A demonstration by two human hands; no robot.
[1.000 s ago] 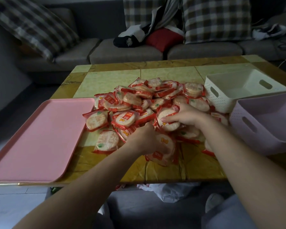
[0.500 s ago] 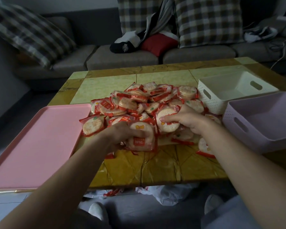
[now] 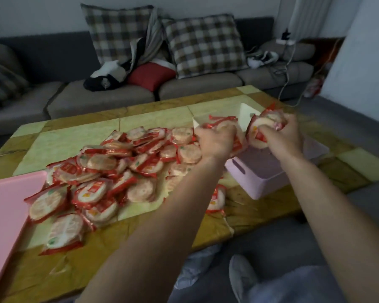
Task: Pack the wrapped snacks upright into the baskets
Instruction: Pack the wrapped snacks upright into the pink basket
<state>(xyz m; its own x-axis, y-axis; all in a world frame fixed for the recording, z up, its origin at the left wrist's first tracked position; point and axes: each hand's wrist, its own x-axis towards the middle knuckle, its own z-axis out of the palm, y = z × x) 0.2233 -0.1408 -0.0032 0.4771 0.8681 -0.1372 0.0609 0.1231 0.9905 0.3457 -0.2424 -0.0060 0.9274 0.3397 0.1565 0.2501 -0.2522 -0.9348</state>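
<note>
Curled fingers are being pressed round a small bundle of wrapped snacks (image 3: 262,125) by the right hand (image 3: 281,136). The round faces are being held roughly on edge, though the count is being hidden by blur. A second bundle (image 3: 222,125) is being clutched the same way by the left hand (image 3: 214,142); no fingers are being spread on either hand.

Both hands are being held above the lilac basket (image 3: 263,182). Its hollow is lying just below them and slightly toward the person, and the right hand is being carried nearer its middle. The white basket (image 3: 245,111) is being half hidden just behind the hands. A downward move seems to be called for, with the discs kept on edge.

The main pile of snacks (image 3: 123,169) is lying loose on the desk (image 3: 79,134) to the left, beside a pink tray (image 3: 2,211).
</note>
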